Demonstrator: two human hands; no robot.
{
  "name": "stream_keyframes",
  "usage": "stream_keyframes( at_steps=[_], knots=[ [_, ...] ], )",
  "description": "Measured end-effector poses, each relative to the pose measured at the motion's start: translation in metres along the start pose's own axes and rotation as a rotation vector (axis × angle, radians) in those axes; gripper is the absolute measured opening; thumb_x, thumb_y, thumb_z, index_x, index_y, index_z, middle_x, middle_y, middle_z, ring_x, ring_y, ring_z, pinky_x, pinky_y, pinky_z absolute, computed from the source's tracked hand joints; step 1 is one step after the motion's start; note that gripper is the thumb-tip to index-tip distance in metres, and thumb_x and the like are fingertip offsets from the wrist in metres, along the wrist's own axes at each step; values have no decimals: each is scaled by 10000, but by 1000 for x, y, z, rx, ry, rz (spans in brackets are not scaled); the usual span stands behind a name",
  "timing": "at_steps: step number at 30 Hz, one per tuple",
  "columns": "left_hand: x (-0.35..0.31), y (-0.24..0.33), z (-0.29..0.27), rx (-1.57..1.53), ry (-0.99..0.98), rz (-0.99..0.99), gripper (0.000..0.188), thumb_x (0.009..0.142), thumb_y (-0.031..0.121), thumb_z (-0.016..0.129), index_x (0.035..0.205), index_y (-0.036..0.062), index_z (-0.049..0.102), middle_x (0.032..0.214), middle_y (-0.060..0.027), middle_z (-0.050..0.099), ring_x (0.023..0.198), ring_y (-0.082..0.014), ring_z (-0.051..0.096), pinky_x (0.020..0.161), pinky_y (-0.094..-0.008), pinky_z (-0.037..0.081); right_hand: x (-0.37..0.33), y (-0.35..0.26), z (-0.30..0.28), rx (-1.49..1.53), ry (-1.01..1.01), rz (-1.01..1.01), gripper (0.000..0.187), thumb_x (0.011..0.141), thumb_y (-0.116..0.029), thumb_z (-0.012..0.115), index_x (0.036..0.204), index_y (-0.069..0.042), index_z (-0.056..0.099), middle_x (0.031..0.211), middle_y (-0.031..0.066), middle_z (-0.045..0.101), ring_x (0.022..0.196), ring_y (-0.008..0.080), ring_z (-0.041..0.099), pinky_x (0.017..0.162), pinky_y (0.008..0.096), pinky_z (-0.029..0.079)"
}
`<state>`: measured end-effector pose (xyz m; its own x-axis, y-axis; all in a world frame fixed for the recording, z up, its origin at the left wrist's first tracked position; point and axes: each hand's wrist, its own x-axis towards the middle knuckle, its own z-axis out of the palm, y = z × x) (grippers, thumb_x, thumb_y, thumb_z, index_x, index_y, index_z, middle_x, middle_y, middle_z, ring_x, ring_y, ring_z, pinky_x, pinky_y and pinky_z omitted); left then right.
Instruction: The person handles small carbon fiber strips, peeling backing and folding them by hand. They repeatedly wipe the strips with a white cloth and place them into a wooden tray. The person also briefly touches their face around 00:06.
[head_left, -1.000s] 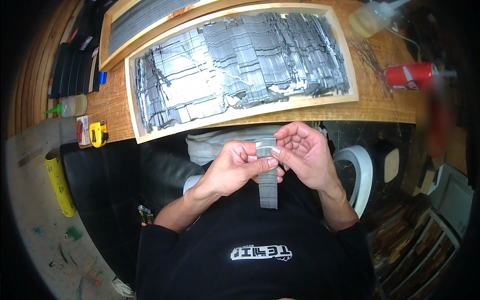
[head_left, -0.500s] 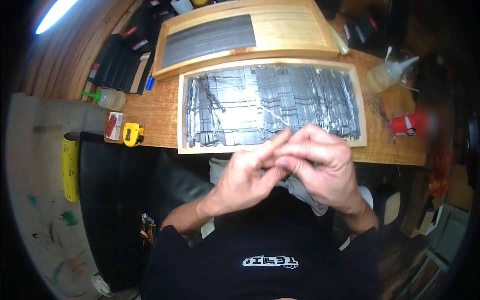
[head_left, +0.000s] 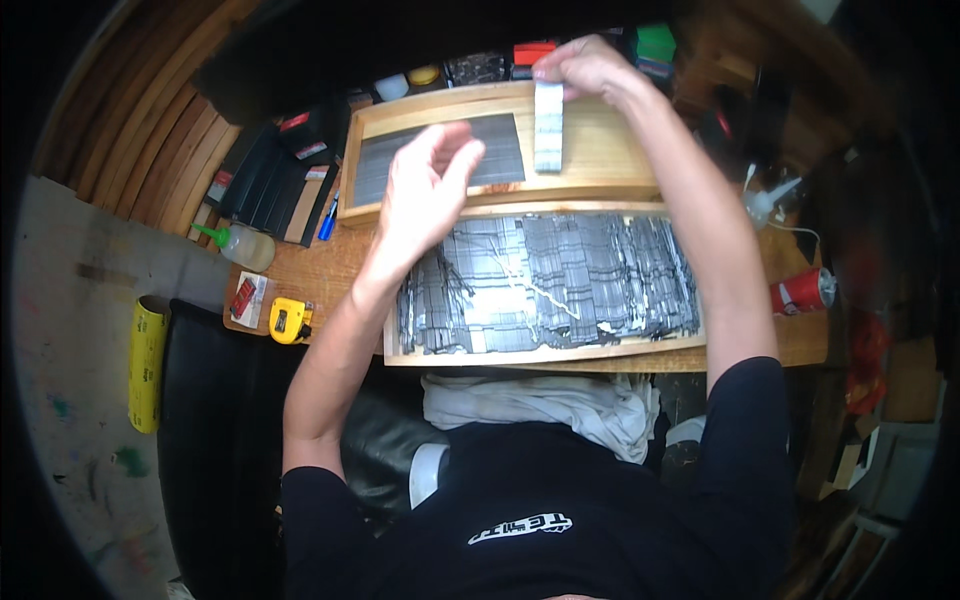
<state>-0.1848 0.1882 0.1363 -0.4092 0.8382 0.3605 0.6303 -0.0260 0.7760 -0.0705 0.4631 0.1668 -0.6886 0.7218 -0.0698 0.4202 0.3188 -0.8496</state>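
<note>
My right hand (head_left: 588, 70) is closed on the top end of a pale strip with faint grey bands (head_left: 549, 128). The strip hangs over the bare wooden part of the far tray (head_left: 605, 140), next to a block of dark grey thin strips (head_left: 375, 170) lying side by side. Over those dark strips, my left hand (head_left: 425, 185) is held up open, thumb apart from the fingers and nothing in it. Nearer to me, a shallow wooden box (head_left: 540, 355) is packed with several rows of glossy dark strips (head_left: 590, 280). A thin light stick (head_left: 545, 292) lies across them.
On the table's left are a yellow tape measure (head_left: 290, 320), a green-tipped glue bottle (head_left: 247, 247) and a blue pen (head_left: 328, 220). A red can (head_left: 803, 292) and another squeeze bottle (head_left: 768, 205) stand at the right. Grey cloth (head_left: 540, 400) lies below the table edge.
Both hands were together in front of the near box and have moved apart and forward. My right hand now holds the pale strip over the far tray; my left has opened.
</note>
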Motion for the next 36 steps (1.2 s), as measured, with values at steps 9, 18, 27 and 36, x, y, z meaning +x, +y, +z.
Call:
stream_keyframes(
  at_steps=[9, 18, 27, 36],
  knots=[
    [-8, -14, 35, 173, -383, 568, 338, 956, 166, 735, 1237, -10, 666, 1219, -181, 703, 1201, -336, 660, 1042, -428, 539, 23, 28, 55, -29, -134, 109, 178, 891, -202, 846, 1047, -118, 830, 1050, 71, 799, 932, 161, 742, 832, 332, 642],
    [2, -38, 0, 109, -334, 138, 272, 1041, 160, 608, 1226, -15, 701, 1197, -183, 725, 1105, -308, 708, 980, -438, 571, -31, 3, 51, -456, 64, -18, 225, 959, -176, 737, 962, 47, 765, 906, 182, 782, 841, 238, 772, 833, 373, 634],
    [17, -83, 4, 422, -97, 305, 354, 1070, 203, 568, 1348, -6, 635, 1355, -205, 653, 1338, -360, 572, 1168, -460, 406, -37, -1, 47, -444, -367, 168, 364, 1091, -286, 561, 961, 4, 739, 816, 80, 743, 703, 163, 709, 658, 310, 607],
    [22, -73, 4, 234, -24, 177, 332, 1077, 174, 541, 1356, 18, 632, 1288, -221, 682, 1229, -371, 646, 1064, -431, 492, -47, -32, 101, -222, -435, 22, 367, 1064, -313, 573, 1078, 11, 744, 774, 61, 710, 724, 207, 656, 721, 395, 541]
  ],
)
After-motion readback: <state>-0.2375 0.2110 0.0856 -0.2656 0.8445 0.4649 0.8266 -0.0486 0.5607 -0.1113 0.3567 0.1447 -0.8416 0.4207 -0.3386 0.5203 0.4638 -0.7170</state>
